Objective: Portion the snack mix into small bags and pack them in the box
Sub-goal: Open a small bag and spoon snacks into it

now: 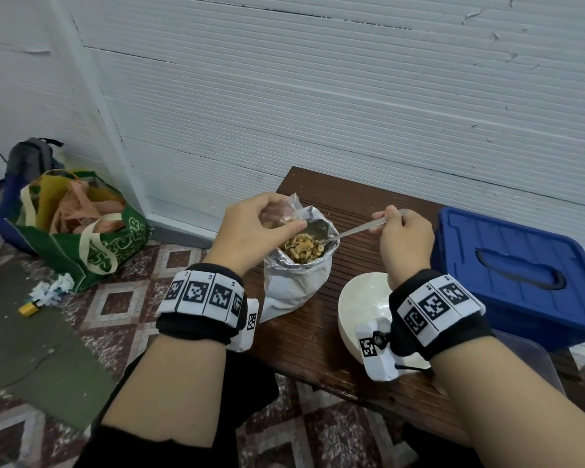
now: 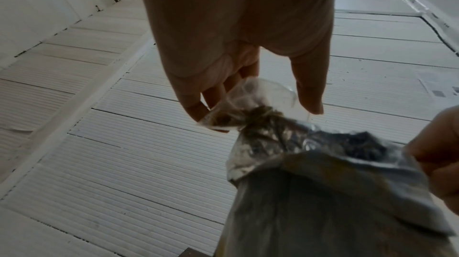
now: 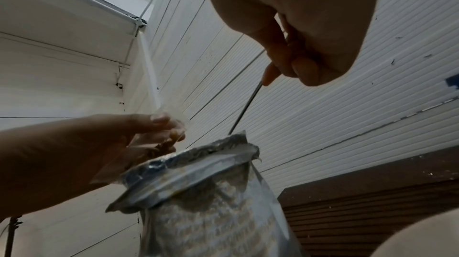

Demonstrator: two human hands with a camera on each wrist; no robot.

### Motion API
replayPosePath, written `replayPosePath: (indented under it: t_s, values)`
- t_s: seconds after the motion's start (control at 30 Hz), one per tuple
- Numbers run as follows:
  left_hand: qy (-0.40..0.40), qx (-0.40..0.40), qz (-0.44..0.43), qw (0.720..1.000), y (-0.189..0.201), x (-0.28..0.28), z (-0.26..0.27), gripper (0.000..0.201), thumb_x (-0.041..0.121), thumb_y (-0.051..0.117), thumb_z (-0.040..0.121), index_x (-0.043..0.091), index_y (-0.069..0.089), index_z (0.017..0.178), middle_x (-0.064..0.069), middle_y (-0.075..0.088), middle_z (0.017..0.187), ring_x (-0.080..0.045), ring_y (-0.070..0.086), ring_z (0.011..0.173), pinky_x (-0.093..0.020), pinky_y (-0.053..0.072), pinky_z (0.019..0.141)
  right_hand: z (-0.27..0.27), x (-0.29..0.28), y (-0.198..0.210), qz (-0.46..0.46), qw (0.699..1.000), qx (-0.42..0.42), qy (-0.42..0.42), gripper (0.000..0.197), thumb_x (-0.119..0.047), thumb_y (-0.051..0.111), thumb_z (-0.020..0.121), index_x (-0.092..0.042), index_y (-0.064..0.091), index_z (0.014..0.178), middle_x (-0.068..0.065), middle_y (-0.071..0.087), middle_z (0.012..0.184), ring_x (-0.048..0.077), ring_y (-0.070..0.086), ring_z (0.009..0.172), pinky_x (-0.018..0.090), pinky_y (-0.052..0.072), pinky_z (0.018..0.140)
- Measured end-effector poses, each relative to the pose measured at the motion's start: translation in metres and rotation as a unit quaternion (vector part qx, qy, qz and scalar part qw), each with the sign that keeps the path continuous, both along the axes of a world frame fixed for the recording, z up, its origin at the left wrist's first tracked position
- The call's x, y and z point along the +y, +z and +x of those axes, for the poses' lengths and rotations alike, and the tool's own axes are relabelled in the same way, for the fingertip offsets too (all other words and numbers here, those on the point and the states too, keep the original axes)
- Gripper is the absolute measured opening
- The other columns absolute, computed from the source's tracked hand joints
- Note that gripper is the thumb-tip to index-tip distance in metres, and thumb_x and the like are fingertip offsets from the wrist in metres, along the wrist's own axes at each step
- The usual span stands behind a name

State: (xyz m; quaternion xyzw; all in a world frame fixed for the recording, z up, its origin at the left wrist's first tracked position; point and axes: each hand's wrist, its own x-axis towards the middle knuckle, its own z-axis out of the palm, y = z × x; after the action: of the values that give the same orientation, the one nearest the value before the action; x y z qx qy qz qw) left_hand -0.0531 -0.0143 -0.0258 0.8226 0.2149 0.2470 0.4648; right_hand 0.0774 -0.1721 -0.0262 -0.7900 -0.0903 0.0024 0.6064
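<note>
A large foil snack bag (image 1: 294, 282) stands open on the dark wooden table (image 1: 358, 204), its top rolled down, with snack mix (image 1: 303, 249) showing inside. My left hand (image 1: 250, 228) pinches a small clear bag (image 1: 277, 214) just over the foil bag's left rim; a little mix lies in the clear bag (image 2: 250, 108). My right hand (image 1: 404, 238) grips the handle of a metal spoon (image 1: 358, 229), whose bowl dips into the foil bag (image 3: 211, 192). The spoon shaft (image 3: 244, 108) slants down from the right hand (image 3: 295, 49). The left hand (image 3: 106, 143) holds the bag beside it.
A white bowl (image 1: 365, 305) sits near the table's front, under my right wrist. A blue lidded plastic box (image 1: 520, 275) stands at the right. A clear container edge (image 1: 534, 359) shows beside it. On the floor to the left are a green tote bag (image 1: 81, 231) and crumpled paper (image 1: 53, 288).
</note>
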Motion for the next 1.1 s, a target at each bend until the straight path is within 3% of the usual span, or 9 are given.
replayPosePath:
  t_s: [0.07, 0.17, 0.27, 0.4, 0.57, 0.77, 0.9, 1.0, 1.1]
  values:
    - [0.000, -0.007, -0.004, 1.000, 0.000, 0.001, -0.001, 0.039, 0.033, 0.082, 0.072, 0.023, 0.066, 0.107, 0.014, 0.068, 0.096, 0.008, 0.062, 0.088, -0.007, 0.049, 0.080, 0.002, -0.001, 0.006, -0.004, 1.000, -0.018, -0.013, 0.032, -0.021, 0.041, 0.100, -0.011, 0.064, 0.081, -0.008, 0.063, 0.069, -0.001, 0.055, 0.071, 0.002, 0.036, 0.059]
    - [0.001, -0.004, 0.005, 1.000, 0.001, 0.001, -0.003, 0.039, 0.032, 0.082, 0.072, 0.024, 0.066, 0.106, 0.014, 0.069, 0.095, 0.008, 0.062, 0.085, -0.005, 0.048, 0.077, 0.005, -0.003, 0.015, -0.001, 0.999, -0.039, -0.024, 0.031, -0.022, 0.040, 0.101, -0.013, 0.066, 0.086, -0.008, 0.062, 0.068, 0.001, 0.053, 0.068, 0.011, 0.039, 0.064]
    - [-0.008, 0.021, 0.023, 0.999, 0.001, 0.001, -0.003, 0.039, 0.034, 0.082, 0.073, 0.026, 0.066, 0.107, 0.016, 0.068, 0.095, 0.008, 0.062, 0.084, -0.002, 0.045, 0.074, 0.009, -0.005, 0.024, -0.001, 0.998, -0.052, -0.033, 0.031, -0.022, 0.039, 0.101, -0.014, 0.066, 0.087, -0.008, 0.061, 0.068, 0.001, 0.049, 0.060, 0.005, 0.037, 0.052]
    - [-0.017, 0.051, 0.047, 0.997, 0.000, 0.000, -0.003, 0.042, 0.035, 0.080, 0.074, 0.025, 0.065, 0.112, 0.023, 0.061, 0.092, 0.012, 0.057, 0.084, -0.003, 0.044, 0.072, 0.012, -0.005, 0.032, 0.021, 0.998, -0.051, -0.044, 0.032, -0.022, 0.040, 0.101, -0.014, 0.064, 0.080, -0.011, 0.061, 0.070, -0.001, 0.053, 0.066, 0.005, 0.039, 0.056]
    - [-0.013, 0.065, 0.063, 0.996, 0.000, 0.000, -0.002, 0.043, 0.035, 0.081, 0.074, 0.023, 0.067, 0.113, 0.022, 0.062, 0.089, 0.012, 0.056, 0.082, -0.004, 0.042, 0.072, 0.012, -0.001, 0.032, 0.021, 0.998, -0.044, -0.042, 0.033, -0.023, 0.040, 0.100, -0.019, 0.061, 0.075, -0.008, 0.063, 0.069, 0.001, 0.053, 0.065, 0.013, 0.039, 0.059]
    - [-0.015, 0.091, 0.102, 0.990, 0.002, -0.003, -0.001, 0.047, 0.038, 0.081, 0.074, 0.021, 0.069, 0.116, 0.008, 0.070, 0.100, -0.007, 0.063, 0.094, -0.030, 0.052, 0.089, 0.012, 0.009, 0.031, -0.006, 1.000, -0.028, -0.002, 0.032, -0.023, 0.040, 0.101, -0.015, 0.066, 0.083, -0.005, 0.063, 0.068, -0.002, 0.055, 0.066, 0.009, 0.036, 0.058]
    - [-0.027, 0.130, 0.132, 0.982, 0.005, -0.002, 0.000, 0.050, 0.043, 0.079, 0.074, 0.024, 0.067, 0.119, 0.009, 0.068, 0.100, -0.007, 0.059, 0.091, -0.031, 0.051, 0.088, 0.014, 0.016, 0.028, -0.019, 0.999, -0.009, 0.026, 0.033, -0.023, 0.040, 0.101, -0.014, 0.067, 0.084, -0.004, 0.063, 0.068, 0.002, 0.053, 0.062, 0.004, 0.037, 0.048]
    - [-0.038, 0.153, 0.148, 0.976, 0.005, 0.000, 0.002, 0.055, 0.047, 0.078, 0.073, 0.024, 0.065, 0.121, 0.010, 0.066, 0.098, -0.006, 0.057, 0.089, -0.030, 0.051, 0.087, 0.017, 0.021, 0.025, -0.028, 0.998, 0.002, 0.053, 0.035, -0.023, 0.041, 0.101, -0.015, 0.069, 0.081, -0.003, 0.064, 0.067, 0.007, 0.049, 0.057, 0.017, 0.043, 0.059]
    - [-0.039, 0.157, 0.154, 0.975, 0.005, 0.001, 0.003, 0.054, 0.050, 0.078, 0.072, 0.025, 0.067, 0.119, 0.009, 0.068, 0.098, -0.008, 0.058, 0.089, -0.032, 0.051, 0.086, 0.019, 0.025, 0.023, -0.016, 0.997, 0.012, 0.073, 0.035, -0.023, 0.043, 0.100, -0.021, 0.065, 0.072, -0.002, 0.065, 0.066, 0.010, 0.054, 0.063, 0.027, 0.045, 0.070]
